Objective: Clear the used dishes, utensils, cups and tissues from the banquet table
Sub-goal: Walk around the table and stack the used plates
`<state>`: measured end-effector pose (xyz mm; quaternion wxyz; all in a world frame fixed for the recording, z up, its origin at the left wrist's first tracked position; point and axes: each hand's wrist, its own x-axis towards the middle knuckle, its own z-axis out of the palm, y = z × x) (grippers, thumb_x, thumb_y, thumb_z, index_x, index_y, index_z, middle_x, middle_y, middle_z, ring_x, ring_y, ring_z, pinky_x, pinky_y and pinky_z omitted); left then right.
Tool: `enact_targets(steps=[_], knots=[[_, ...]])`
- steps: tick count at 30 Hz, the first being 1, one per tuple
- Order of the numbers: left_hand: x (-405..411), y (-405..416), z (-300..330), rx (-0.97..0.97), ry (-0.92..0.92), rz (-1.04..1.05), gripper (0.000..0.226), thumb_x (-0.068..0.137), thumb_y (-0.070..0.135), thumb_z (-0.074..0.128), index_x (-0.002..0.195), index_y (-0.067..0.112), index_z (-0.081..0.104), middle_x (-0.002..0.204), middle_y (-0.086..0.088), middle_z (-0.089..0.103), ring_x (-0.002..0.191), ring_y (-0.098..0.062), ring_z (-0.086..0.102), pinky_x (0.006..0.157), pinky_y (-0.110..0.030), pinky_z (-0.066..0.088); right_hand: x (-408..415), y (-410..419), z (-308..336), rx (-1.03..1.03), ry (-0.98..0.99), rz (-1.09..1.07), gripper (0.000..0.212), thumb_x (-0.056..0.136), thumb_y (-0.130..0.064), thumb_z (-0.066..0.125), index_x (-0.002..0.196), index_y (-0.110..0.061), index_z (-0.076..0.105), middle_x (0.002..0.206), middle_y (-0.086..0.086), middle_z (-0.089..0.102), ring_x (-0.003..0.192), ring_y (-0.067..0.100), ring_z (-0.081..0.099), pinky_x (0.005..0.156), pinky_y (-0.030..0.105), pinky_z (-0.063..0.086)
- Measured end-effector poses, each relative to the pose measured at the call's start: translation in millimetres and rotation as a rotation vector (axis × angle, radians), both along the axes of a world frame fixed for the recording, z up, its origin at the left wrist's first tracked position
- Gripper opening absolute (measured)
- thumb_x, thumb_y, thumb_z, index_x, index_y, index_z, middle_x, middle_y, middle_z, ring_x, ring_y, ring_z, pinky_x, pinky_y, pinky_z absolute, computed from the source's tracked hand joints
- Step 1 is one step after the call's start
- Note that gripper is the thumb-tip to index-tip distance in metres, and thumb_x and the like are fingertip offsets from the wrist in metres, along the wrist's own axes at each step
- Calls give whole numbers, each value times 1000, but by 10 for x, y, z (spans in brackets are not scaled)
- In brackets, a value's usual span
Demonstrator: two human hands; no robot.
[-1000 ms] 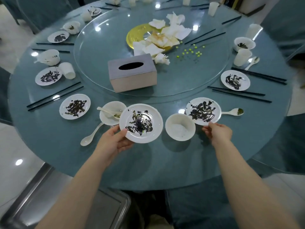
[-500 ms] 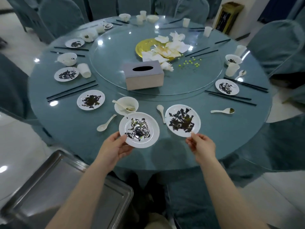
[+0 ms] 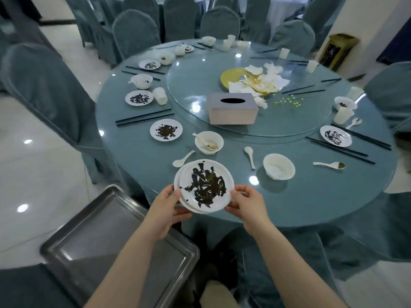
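Note:
Two white plates (image 3: 203, 185) smeared with dark scraps sit stacked one on the other, held above the near edge of the round teal table (image 3: 311, 196). My left hand (image 3: 165, 207) grips the stack's left rim and my right hand (image 3: 246, 203) grips its right rim. On the table nearby lie a white bowl with a spoon in it (image 3: 209, 142), an empty white bowl (image 3: 279, 166), and loose white spoons (image 3: 183, 158), (image 3: 250, 156), (image 3: 329, 164). Crumpled tissues (image 3: 264, 80) pile on a yellow dish on the glass turntable.
A steel tray (image 3: 89, 236) sits low at my left. More dirty plates (image 3: 166, 130), (image 3: 335, 136), cups (image 3: 160, 96), black chopsticks (image 3: 142, 117) and a grey tissue box (image 3: 233, 108) remain around the table. Covered chairs (image 3: 51, 96) ring it.
The right-hand plate has been laid on top of the left-hand plate, making one stack held by both hands. The view has pulled back from the table, showing more of the tray.

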<state>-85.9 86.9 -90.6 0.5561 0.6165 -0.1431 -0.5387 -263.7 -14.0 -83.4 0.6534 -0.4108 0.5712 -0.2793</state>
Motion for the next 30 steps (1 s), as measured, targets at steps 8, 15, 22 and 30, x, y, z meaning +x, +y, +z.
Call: enact_targets(steps=[8, 15, 22, 30], knots=[[484, 140, 8, -35, 20, 164, 18, 102, 14, 43, 110, 12, 60, 95, -9, 75, 80, -22, 73, 60, -28, 57, 719, -173, -60, -59, 2, 194, 21, 86, -4, 67, 105, -13, 63, 85, 10, 68, 73, 18, 67, 65, 24, 56], [1035, 55, 76, -50, 72, 499, 17, 101, 8, 42, 105, 12, 58, 88, -6, 75, 71, -18, 73, 56, -28, 58, 1430, -813, -197, 66, -8, 324, 5, 91, -9, 61, 94, -7, 63, 74, 9, 66, 51, 12, 54, 57, 22, 50], [1381, 28, 106, -14, 55, 780, 16, 100, 10, 43, 109, 10, 56, 86, -5, 72, 69, -17, 69, 60, -29, 59, 2336, -1500, -517, 270, -33, 384, 10, 94, -13, 58, 96, -5, 52, 77, 12, 61, 56, 19, 51, 52, 24, 47], [1422, 101, 47, 63, 24, 974, 16, 101, 11, 43, 105, 14, 58, 81, -2, 75, 68, -16, 71, 60, -27, 59, 3052, -1951, -790, 422, 20, 235, 25, 95, -26, 58, 108, -8, 48, 91, 18, 64, 74, 29, 64, 63, 33, 55]])
